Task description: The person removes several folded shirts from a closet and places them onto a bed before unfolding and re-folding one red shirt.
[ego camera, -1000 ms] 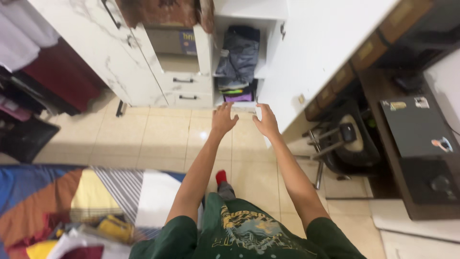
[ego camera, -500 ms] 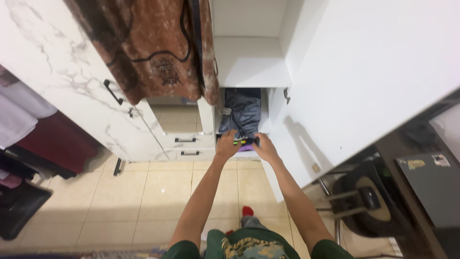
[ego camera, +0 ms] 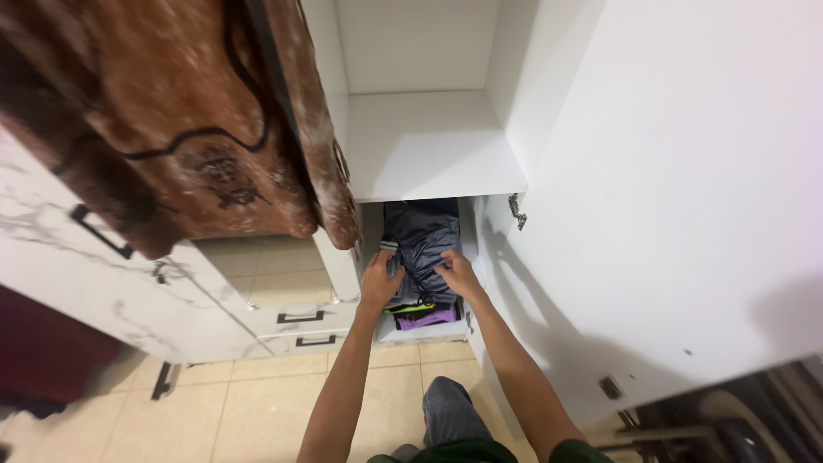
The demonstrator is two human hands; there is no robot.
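Both hands were reaching into the low compartment of an open white wardrobe (ego camera: 429, 146). Her or his left hand (ego camera: 382, 279) lay with curled fingers on the left edge of a dark blue-grey folded garment (ego camera: 422, 249), gripping a bit of its fabric near a pale striped band. On the other side, the right hand (ego camera: 458, 274) pressed down on the same garment, fingers bent and closed over a fold near its front edge. How firmly either hand pinched the cloth could not be told from above.

That garment sat on top of a stack of folded clothes (ego camera: 424, 313) in the compartment, just under a white shelf (ego camera: 433, 159). Beneath it showed a thin bright yellow-green layer and, lowest at the front, a purple piece of cloth (ego camera: 427, 318).

Right of the stack, the wardrobe's white door (ego camera: 677, 197) stood swung open, with a metal hinge (ego camera: 517, 210) near its inner edge. Left of the compartment were two white drawers with black handles (ego camera: 302, 328), and beside them a marble-patterned white door (ego camera: 94, 266). A brown patterned fabric (ego camera: 171, 111) hung in the upper left, covering part of that door. Below lay a beige tiled floor (ego camera: 257, 403), and the person's knee in grey trousers (ego camera: 447, 410) showed between the forearms.
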